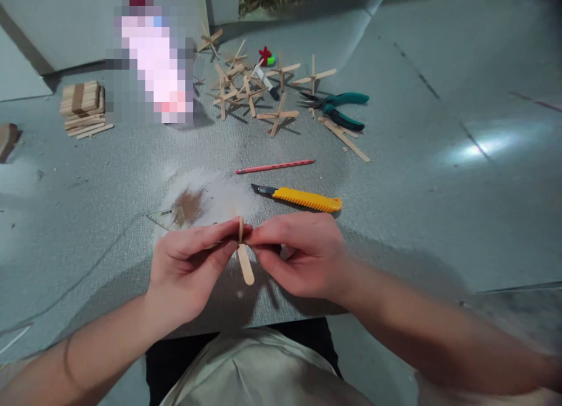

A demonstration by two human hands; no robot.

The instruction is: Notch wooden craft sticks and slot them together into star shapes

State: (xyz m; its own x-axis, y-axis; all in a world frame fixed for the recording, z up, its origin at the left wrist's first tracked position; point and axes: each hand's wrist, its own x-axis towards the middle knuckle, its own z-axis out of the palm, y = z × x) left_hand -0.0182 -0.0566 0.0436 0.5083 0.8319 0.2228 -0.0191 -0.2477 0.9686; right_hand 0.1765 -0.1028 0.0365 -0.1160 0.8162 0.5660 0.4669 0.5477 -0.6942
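Note:
My left hand (188, 265) and my right hand (302, 251) meet above the near part of the grey surface, both closed in a pinch on wooden craft sticks (246, 265). One rounded stick end points down toward me between the hands, and another part stands up at the fingertips. How the sticks join is hidden by my fingers. Just beyond my right hand lies a yellow utility knife (307, 199) with its dark blade out to the left. A red pencil (276, 167) lies farther back. Near my left fingers is a clear set square (164, 217).
Several crossed craft-stick pieces (277, 115) cluster at the back, with a white glue tube (266, 81) among them. Teal-handled pliers (345, 110) and loose sticks (346, 140) lie to their right. A bundled stack of sticks (83, 99) sits back left. Brown dust (188, 206) covers a pale patch.

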